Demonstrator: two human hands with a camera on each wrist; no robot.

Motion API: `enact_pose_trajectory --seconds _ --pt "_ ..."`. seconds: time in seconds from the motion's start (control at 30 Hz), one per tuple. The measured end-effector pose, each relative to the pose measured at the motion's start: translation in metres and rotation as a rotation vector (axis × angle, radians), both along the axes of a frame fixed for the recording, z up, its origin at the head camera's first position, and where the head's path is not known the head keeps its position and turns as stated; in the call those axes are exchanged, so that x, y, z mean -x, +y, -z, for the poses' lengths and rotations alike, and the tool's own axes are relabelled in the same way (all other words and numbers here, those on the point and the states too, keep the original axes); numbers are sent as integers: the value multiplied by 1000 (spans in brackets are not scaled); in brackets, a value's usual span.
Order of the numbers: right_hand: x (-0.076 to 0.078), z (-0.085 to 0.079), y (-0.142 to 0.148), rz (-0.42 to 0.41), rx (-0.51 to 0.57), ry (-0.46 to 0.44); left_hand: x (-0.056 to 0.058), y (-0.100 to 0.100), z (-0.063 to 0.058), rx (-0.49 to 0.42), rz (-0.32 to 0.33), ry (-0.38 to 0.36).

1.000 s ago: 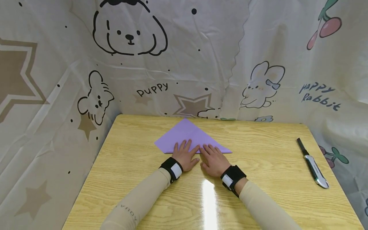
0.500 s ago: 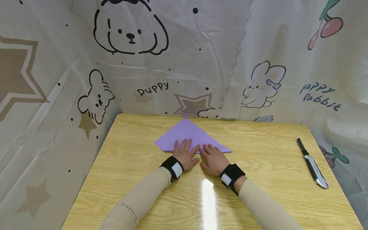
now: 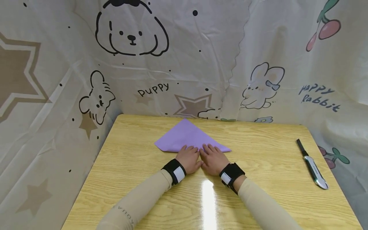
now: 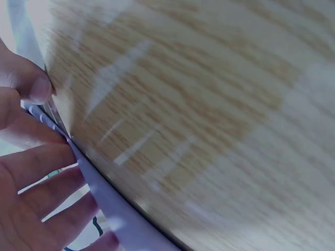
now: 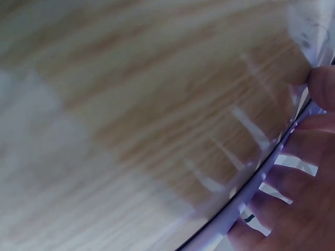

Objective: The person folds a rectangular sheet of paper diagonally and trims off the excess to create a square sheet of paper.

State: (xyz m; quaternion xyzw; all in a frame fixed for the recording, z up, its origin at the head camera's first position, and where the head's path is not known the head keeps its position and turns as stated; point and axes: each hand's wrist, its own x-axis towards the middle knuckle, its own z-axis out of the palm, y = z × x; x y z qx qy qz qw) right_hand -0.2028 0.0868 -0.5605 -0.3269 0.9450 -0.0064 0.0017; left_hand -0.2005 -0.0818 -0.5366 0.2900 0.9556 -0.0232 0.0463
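A sheet of purple paper (image 3: 185,135), folded into a triangle, lies near the back of the table with its peak pointing away and its folded edge toward me. My left hand (image 3: 189,159) rests its fingertips on the middle of that edge. Right beside it, my right hand (image 3: 215,161) presses its extended fingers on the edge, and the two thumbs meet in front of the paper. In the left wrist view, the left fingers (image 4: 63,191) lie along the purple fold. The right fingers (image 5: 282,180) likewise line up over the fold in the right wrist view.
A utility knife (image 3: 314,171) with a black and silver handle lies near the right edge of the wooden table (image 3: 138,191). A printed white curtain (image 3: 184,57) hangs close behind the table and along its sides.
My left hand has drawn its spread fingers together and back toward the near edge, shifting slightly right, closer to the right hand. The right hand stays nearly in place. The knife has not moved.
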Motion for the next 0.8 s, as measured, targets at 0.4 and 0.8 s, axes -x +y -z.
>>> enact_pose_trajectory --seconds 0.4,0.8 --pt "0 0 1 -79 69 84 2 -1 6 -13 18 50" --pt "-2 4 3 -86 98 74 0 0 5 -45 -15 60"
